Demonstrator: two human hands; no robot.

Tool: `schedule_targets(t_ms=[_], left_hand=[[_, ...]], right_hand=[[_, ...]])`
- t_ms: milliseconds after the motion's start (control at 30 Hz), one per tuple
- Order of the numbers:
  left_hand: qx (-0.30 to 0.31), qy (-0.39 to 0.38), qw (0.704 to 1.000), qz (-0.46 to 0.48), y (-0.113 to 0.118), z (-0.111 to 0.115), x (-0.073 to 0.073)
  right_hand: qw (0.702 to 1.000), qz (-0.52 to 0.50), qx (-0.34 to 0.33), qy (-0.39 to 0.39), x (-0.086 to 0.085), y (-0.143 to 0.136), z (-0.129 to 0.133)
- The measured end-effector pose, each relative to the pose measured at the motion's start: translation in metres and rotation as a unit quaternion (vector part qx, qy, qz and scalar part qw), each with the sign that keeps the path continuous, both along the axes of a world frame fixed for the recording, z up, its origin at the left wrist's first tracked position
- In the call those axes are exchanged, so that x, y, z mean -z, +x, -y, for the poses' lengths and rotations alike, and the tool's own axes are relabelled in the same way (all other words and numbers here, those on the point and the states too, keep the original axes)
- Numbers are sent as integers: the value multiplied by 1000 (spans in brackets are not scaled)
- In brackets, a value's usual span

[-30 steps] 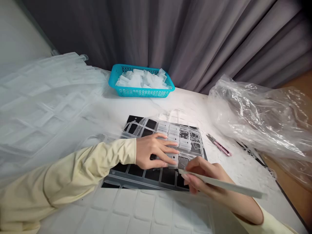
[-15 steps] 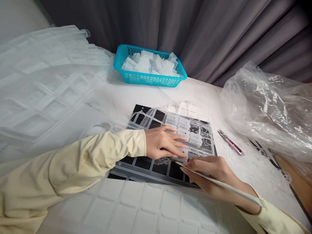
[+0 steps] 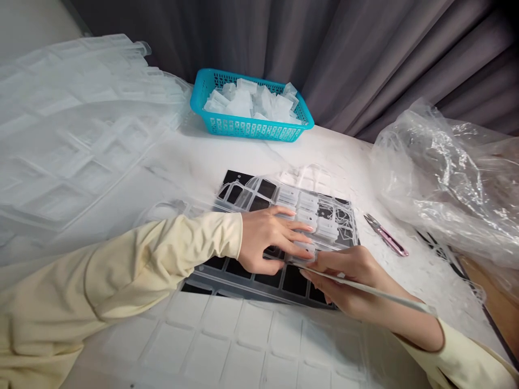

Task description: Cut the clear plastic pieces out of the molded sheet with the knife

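My left hand (image 3: 265, 237) lies with fingers spread over small translucent plastic boxes (image 3: 307, 219) in a clear moulded sheet. Beneath them is a black board (image 3: 239, 272) marked with a pale grid. My right hand (image 3: 357, 283) is closed around a long, thin, pale tool (image 3: 381, 296), whose exact kind I cannot make out. Its tip meets the plastic just below my left fingertips, and its far end reaches past my right wrist. Loose clear trimmings (image 3: 344, 224) lie at the board's right side.
A blue basket (image 3: 253, 129) of cut translucent pieces stands at the back. Stacked moulded sheets (image 3: 81, 140) fill the left; another sheet (image 3: 243, 340) lies in front. Pink-handled thread snips (image 3: 387, 236) rest at right, beside crumpled clear film (image 3: 450, 178). A grey curtain (image 3: 324, 59) hangs behind.
My left thumb has drawn back from the other fingers, toward my wrist. The right hand has shifted slightly, with the tool's tip still by the plastic. The whole view has moved a little.
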State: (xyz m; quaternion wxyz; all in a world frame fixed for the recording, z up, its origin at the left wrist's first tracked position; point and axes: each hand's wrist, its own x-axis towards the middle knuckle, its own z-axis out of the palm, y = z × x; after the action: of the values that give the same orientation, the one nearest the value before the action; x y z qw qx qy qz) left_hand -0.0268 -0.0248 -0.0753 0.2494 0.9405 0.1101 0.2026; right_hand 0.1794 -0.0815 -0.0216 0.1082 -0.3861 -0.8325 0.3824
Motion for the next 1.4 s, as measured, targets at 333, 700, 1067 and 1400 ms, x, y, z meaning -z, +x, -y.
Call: schedule_targets(t_ms=[333,700,1067,1400], left_hand=[[-11,-19,999,-42,1,0,1],[-7,28,999,-33,1,0,3],[-14,18,999,-48,0,0,2],[3,50,996,-73,-2,-2,-2]], right_hand=[[1000,3,14,-9,-1,3,-2],[1000,0,9,-26,-1,16,-1],[999,27,20,-26,-4,21,0],[999,49,21,-8,-2,32,4]])
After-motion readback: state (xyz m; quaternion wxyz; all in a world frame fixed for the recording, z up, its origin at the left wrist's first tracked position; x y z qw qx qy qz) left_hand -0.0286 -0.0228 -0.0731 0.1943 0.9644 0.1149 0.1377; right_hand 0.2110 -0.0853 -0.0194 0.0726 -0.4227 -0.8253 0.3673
